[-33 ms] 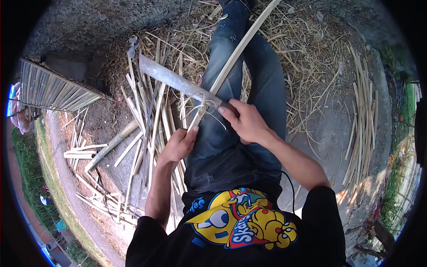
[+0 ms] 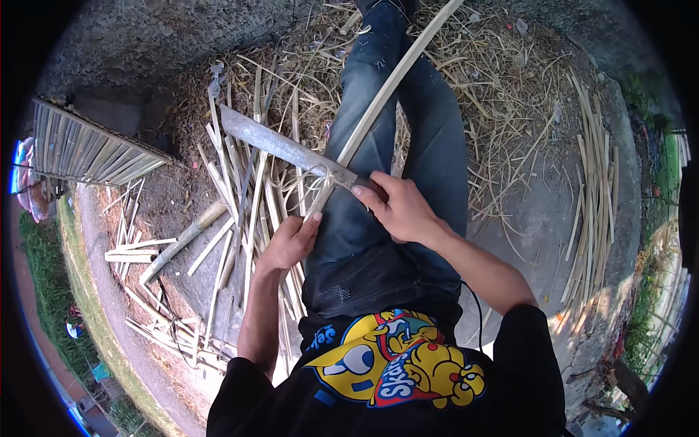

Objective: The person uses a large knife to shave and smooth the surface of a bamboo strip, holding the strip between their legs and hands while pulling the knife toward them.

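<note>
My left hand (image 2: 291, 242) is closed around the near end of a long pale bamboo strip (image 2: 389, 89), which slants up and away to the right across my jeans. In my right hand (image 2: 403, 207) is the dark handle of a machete (image 2: 280, 144). Its broad grey blade points to the far left and lies across the strip, a little beyond my left hand. Thin curled shavings (image 2: 320, 175) gather where blade and strip meet. My legs (image 2: 368, 160) are stretched out beneath the strip.
Many split bamboo strips (image 2: 255, 197) lie in a loose pile to the left, with a thicker bamboo pole (image 2: 182, 240) among them. A bundle of strips (image 2: 597, 189) lies at the right. Shavings (image 2: 495, 87) cover the far ground. A slatted bamboo panel (image 2: 95, 142) stands far left.
The machete has shifted slightly nearer along the strip, toward my left hand, with my right hand lower. The left hand and the strip have barely moved.
</note>
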A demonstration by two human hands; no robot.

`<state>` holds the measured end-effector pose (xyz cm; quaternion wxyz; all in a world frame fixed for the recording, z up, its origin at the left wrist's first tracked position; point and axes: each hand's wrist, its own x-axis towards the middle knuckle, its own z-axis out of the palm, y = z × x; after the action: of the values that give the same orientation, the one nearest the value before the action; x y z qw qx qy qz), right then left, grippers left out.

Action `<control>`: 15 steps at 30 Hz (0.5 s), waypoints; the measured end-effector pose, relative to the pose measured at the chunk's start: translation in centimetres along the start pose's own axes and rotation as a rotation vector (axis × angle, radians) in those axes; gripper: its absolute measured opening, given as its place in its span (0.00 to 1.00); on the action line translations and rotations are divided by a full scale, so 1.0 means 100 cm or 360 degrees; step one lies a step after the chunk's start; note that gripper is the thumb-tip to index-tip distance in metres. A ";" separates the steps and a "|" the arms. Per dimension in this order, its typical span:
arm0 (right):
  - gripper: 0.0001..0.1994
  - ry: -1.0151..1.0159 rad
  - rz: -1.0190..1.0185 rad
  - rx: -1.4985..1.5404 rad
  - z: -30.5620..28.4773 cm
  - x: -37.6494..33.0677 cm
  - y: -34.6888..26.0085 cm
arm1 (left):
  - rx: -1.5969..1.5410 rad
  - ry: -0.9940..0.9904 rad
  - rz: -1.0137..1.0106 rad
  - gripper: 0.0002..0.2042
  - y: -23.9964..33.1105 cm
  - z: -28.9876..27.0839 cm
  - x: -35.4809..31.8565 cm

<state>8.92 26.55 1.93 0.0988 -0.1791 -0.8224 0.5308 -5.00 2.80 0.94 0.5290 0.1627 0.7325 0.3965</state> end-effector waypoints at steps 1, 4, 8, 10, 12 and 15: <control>0.22 -0.0112 0.0130 0.0007 0.004 -0.005 0.001 | 0.0073 0.0034 -0.0090 0.30 -0.001 -0.001 -0.001; 0.18 -0.0104 0.0546 0.0952 -0.011 -0.009 -0.004 | -0.0114 0.0081 -0.0215 0.28 -0.010 -0.015 -0.020; 0.14 0.0215 0.0135 0.1313 -0.055 0.000 -0.036 | -0.0339 0.0485 0.0399 0.26 0.009 -0.037 -0.020; 0.13 0.0346 0.0039 0.1220 -0.068 0.003 -0.055 | -0.0475 0.0797 0.0739 0.27 0.043 -0.046 -0.009; 0.12 0.0450 -0.0098 0.1151 -0.071 0.005 -0.068 | -0.0750 0.0851 0.1162 0.25 0.085 -0.048 -0.001; 0.15 0.0602 -0.0130 0.1186 -0.064 0.008 -0.073 | -0.1053 0.0697 0.1563 0.23 0.140 -0.024 0.013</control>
<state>9.11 29.54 11.20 0.3270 -0.1927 -0.5480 0.7454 -10.19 11.50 10.95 0.1454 0.2229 0.5022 0.8227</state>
